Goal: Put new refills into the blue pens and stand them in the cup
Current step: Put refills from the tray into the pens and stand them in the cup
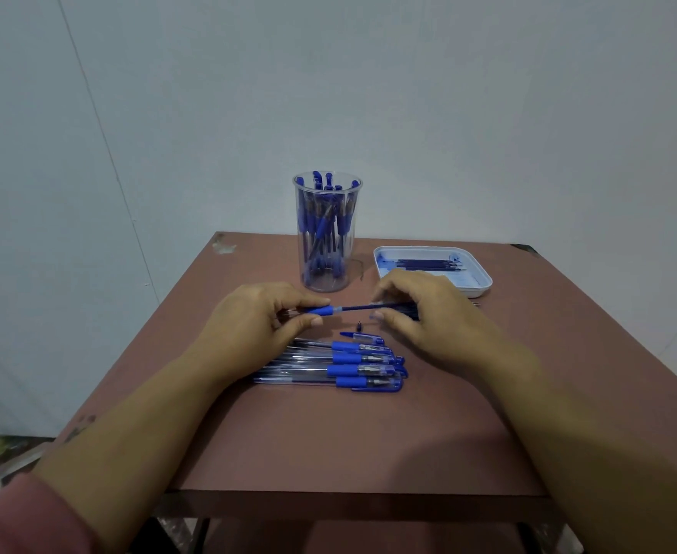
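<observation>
The only camera sat on my head, looking forward and steeply down across the tabletop [348, 445]. It was close: my forearms filled both bottom corners, and my left hand [256, 317] and right hand [428, 309] were together near mid-frame, holding the pen [322, 311] and its refill [362, 307]. The wide lens took in the near edge of the tabletop, the cup [346, 273] and tray [484, 287] toward its far edge, and the wall [488, 113] straight ahead filling the upper half.
</observation>
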Demonstrator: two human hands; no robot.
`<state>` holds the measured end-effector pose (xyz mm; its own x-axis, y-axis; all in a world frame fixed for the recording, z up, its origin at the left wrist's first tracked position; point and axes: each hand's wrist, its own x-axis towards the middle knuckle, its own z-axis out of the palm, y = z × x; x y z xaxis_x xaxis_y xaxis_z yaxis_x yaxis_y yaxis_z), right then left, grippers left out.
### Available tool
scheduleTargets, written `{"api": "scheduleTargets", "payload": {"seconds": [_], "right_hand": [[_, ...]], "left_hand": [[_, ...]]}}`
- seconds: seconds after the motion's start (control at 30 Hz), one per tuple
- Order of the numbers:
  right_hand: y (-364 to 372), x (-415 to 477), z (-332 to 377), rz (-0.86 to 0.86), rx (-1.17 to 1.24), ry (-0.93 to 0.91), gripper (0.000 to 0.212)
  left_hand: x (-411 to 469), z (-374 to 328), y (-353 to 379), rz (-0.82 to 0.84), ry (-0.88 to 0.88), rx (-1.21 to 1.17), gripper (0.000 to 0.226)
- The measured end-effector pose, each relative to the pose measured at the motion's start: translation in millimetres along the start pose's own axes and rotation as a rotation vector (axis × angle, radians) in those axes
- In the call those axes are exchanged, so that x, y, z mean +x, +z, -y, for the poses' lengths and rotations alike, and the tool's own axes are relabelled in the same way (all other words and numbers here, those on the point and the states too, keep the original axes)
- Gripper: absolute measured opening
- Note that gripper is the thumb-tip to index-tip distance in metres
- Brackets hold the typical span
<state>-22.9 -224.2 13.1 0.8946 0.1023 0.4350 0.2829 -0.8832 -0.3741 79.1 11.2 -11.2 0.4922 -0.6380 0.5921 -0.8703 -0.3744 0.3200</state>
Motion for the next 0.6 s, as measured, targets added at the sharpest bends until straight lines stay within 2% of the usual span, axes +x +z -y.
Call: {"api": "scheduleTargets", "payload": {"seconds": [0.1, 0.27, 0.47, 0.6], "right_hand": [[2.2, 2.2, 5.8, 0.023, -0.006, -0.031, 0.009], [0.5, -0.4, 5.9, 0.021, 0.024, -0.008, 0.027], [1.0, 0.8, 4.8, 0.015, 0.042, 0.028, 0.005], [2.1, 1.1, 9.1, 0.012, 0.055, -0.011, 0.019]], "left_hand": [[-0.5, 1.1, 1.2, 0.006, -0.011, -0.005, 0.027], [-0.3, 0.0, 0.4, -0.001, -0.011, -0.003, 0.033], [-0.8, 3.0, 3.0, 0.002, -0.027, -0.017, 0.030], [-0.5, 2.8, 3.2, 0.003, -0.032, -0.026, 0.031]]}}
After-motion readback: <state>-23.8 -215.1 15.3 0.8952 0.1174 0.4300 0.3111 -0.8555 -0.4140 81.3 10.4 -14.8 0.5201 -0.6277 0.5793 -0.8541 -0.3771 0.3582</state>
